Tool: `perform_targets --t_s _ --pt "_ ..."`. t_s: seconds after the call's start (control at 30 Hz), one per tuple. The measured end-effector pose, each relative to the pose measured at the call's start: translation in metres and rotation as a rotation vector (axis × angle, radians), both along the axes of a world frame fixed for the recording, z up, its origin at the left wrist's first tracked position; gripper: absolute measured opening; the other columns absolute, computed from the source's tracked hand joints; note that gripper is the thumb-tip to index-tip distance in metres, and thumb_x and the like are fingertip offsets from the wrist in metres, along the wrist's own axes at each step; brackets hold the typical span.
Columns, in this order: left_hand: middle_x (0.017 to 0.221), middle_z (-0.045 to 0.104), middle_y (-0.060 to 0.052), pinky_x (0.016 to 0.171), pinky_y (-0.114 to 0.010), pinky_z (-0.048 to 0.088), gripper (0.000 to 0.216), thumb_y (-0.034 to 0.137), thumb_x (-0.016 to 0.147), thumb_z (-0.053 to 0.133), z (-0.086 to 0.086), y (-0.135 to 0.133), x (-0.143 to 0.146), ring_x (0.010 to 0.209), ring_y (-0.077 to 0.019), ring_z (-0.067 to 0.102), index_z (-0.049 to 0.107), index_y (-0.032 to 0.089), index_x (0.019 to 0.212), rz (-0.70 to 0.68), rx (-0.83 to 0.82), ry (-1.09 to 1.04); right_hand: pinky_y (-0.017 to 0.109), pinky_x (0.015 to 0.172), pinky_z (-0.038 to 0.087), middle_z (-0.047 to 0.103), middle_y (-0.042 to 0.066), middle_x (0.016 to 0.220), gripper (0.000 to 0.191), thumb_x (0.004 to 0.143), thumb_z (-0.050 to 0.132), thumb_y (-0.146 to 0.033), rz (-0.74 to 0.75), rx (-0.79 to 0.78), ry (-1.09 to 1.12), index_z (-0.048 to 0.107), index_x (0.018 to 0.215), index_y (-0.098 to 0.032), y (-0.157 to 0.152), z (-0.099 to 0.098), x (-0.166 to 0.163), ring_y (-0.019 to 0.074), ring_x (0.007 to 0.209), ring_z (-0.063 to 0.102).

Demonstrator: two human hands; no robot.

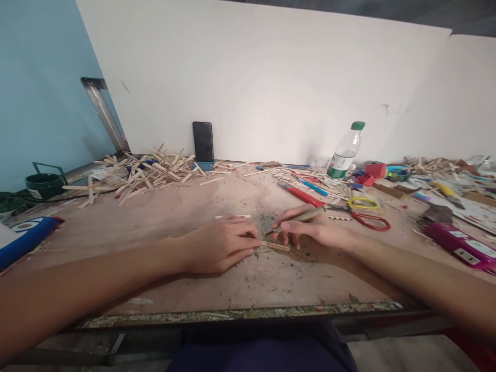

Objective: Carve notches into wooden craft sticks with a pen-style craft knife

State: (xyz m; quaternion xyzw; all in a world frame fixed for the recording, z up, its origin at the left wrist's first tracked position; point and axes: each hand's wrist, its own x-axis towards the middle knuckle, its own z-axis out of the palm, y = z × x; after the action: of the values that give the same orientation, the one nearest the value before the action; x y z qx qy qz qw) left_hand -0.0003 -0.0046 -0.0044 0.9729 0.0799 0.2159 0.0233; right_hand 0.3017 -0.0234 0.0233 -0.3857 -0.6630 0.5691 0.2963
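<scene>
My left hand (227, 244) lies low over the table, its fingers pressing down on a wooden craft stick (276, 246). The stick's right end pokes out past the fingertips; the rest is hidden under them. My right hand (310, 227) grips a slim craft knife (308, 215) like a pen, its dark pointed tip aimed down and left, close to the stick. Whether the tip touches the wood, I cannot tell. Just beyond my left fingers lies another craft stick (233, 217). Green shavings (267, 219) are scattered around both hands.
Back left, craft sticks (155, 173) form a heap beside an upright phone (203, 142). Toward the right are a red utility knife (305, 196), scissors (368, 214), a leaning bottle (344, 155) and a magenta pack (459, 245). A blue pack (29, 237) lies far left.
</scene>
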Motion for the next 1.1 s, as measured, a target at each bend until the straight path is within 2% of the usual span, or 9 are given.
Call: perform_targets --t_s 0.17,0.3,0.43,0.63,0.83,1.1 --pt "0.121 0.080 -0.012 0.106 -0.039 0.055 0.031 0.023 0.121 0.049 0.000 0.000 0.000 0.106 -0.0247 0.073 0.078 0.016 0.132 -0.031 -0.031 -0.024 0.027 0.056 0.063 0.086 0.011 0.089 0.054 0.086 0.096 -0.064 0.011 0.007 -0.018 0.090 0.106 -0.014 0.002 0.004 0.000 0.0168 0.067 0.074" --pt "0.117 0.081 -0.010 0.104 -0.035 0.055 0.033 0.014 0.117 0.049 -0.002 0.002 0.000 0.102 -0.0221 0.074 0.079 0.019 0.130 -0.060 -0.053 -0.036 0.027 0.060 0.065 0.086 0.010 0.088 0.049 0.087 0.099 -0.057 0.067 0.007 -0.052 0.091 0.109 -0.014 0.003 0.006 0.003 0.0173 0.069 0.076" --pt "0.116 0.082 -0.009 0.103 -0.034 0.056 0.033 0.018 0.120 0.049 -0.003 0.003 -0.001 0.100 -0.0210 0.075 0.082 0.020 0.126 -0.044 -0.084 -0.057 0.026 0.060 0.065 0.088 0.012 0.097 0.049 0.086 0.100 -0.055 0.084 0.027 -0.048 0.091 0.110 -0.014 0.004 0.002 0.005 0.0174 0.072 0.076" --pt "0.112 0.082 -0.009 0.103 -0.033 0.057 0.032 0.021 0.121 0.051 -0.001 0.002 0.000 0.100 -0.0207 0.076 0.083 0.020 0.123 -0.044 -0.119 -0.074 0.024 0.058 0.062 0.086 0.010 0.089 0.045 0.091 0.096 -0.055 0.087 0.089 -0.086 0.093 0.109 -0.014 0.004 -0.001 0.007 0.0155 0.067 0.074" --pt "0.116 0.083 -0.009 0.105 -0.034 0.057 0.033 0.017 0.119 0.051 -0.003 0.003 -0.001 0.104 -0.0213 0.076 0.083 0.020 0.127 -0.040 -0.115 -0.056 0.026 0.057 0.062 0.086 0.010 0.088 0.044 0.093 0.095 -0.054 0.093 0.129 -0.117 0.093 0.111 -0.014 0.005 -0.005 0.006 0.0159 0.064 0.072" --pt "0.114 0.083 -0.008 0.103 -0.034 0.057 0.035 0.021 0.121 0.048 -0.001 0.003 0.000 0.101 -0.0209 0.076 0.082 0.021 0.126 -0.037 -0.098 -0.061 0.026 0.055 0.058 0.085 0.011 0.092 0.040 0.095 0.092 -0.052 0.138 0.193 -0.167 0.094 0.110 -0.015 0.006 -0.006 0.005 0.0153 0.064 0.067"
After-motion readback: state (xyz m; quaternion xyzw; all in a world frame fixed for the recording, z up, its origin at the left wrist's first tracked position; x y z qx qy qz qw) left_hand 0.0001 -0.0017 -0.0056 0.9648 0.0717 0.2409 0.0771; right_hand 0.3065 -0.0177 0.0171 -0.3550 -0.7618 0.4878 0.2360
